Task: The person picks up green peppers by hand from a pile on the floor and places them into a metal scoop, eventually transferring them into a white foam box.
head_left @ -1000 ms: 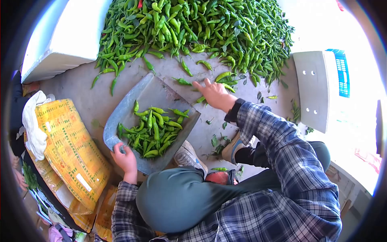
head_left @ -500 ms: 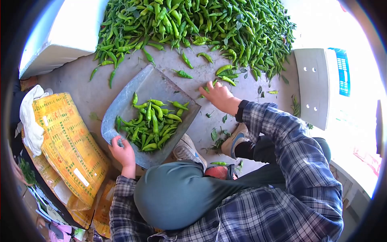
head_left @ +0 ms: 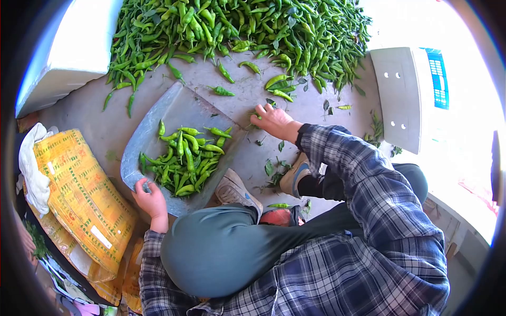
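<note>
My left hand (head_left: 151,199) is closed on the near-left rim of a grey metal scoop (head_left: 132,152), which rests on the floor. A heap of green peppers (head_left: 184,160) lies inside the scoop. Just beyond its right edge, my right hand (head_left: 273,121) is low over the floor, fingers curled round a green pepper (head_left: 258,117) that shows only in part. A few loose green peppers (head_left: 279,83) lie on the floor past that hand, in front of a large pile of green peppers (head_left: 237,31).
A white foam box (head_left: 68,68) stands at the far left, and a pale panel with holes (head_left: 398,100) at the right. Yellow taped cardboard (head_left: 87,195) with a white cloth (head_left: 34,174) lies at the left. My shoes (head_left: 237,192) and scattered leaves (head_left: 271,168) are near the scoop.
The whole view has shifted, so the scene sits farther left and higher. My right hand has drawn slightly nearer to my body, fingers still curled. My left hand keeps hold of the scoop.
</note>
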### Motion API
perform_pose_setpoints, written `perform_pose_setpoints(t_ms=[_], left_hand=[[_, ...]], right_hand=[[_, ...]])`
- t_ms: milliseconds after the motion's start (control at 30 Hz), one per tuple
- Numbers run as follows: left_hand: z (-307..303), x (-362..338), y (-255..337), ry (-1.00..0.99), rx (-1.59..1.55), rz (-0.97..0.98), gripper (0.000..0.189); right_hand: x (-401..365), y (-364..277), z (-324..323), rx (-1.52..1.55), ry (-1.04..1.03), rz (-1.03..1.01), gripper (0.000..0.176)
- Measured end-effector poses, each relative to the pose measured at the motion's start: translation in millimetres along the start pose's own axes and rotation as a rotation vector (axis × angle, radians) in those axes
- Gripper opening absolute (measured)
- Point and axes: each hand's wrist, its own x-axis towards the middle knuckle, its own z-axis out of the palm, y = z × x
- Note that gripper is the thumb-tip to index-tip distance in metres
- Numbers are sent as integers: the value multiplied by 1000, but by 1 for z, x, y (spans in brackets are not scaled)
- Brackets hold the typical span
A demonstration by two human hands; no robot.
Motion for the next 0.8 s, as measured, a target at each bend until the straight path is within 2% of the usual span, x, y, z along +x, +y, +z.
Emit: perform_pose_setpoints(t_ms=[33,100,200,267,300,333,367,433,500,567,633,667,733,800], left_hand=[[0,1,1,1,1,-5,20],[-1,1,2,-1,15,-6,20],[-1,0,3,-1,18,-8,20],[-1,0,2,0,8,0,20],[-2,0,2,-2,4,1,20],[-2,0,2,-5,-1,3,20],[-2,0,2,-8,-4,7,20],[-1,0,2,8,-2,2,21],[-1,0,2,5,1,4,21],[-1,-1,0,4,12,1,21],[0,0,0,2,11,11,20],[0,1,2,6,12,10,20],[-2,1,5,-5,13,-14,20],[-1,0,0,-1,13,0,20]], right_hand=[[5,-2,0,1,2,5,26],[19,-8,-16,195,-63,251,25],[46,-26,-36,483,28,437,32],[61,-51,-60,586,42,330,34],[66,-63,-75,686,-3,156,38],[65,-70,-74,846,56,-73,44],[64,-66,-70,845,57,-67,44],[68,-48,-64,652,258,12,49],[63,6,-68,439,54,451,50],[39,40,-59,140,162,584,41],[23,60,-43,3,73,575,39],[22,64,-40,3,77,572,39],[23,69,-32,4,-60,535,41],[28,67,-29,27,-70,508,37]])
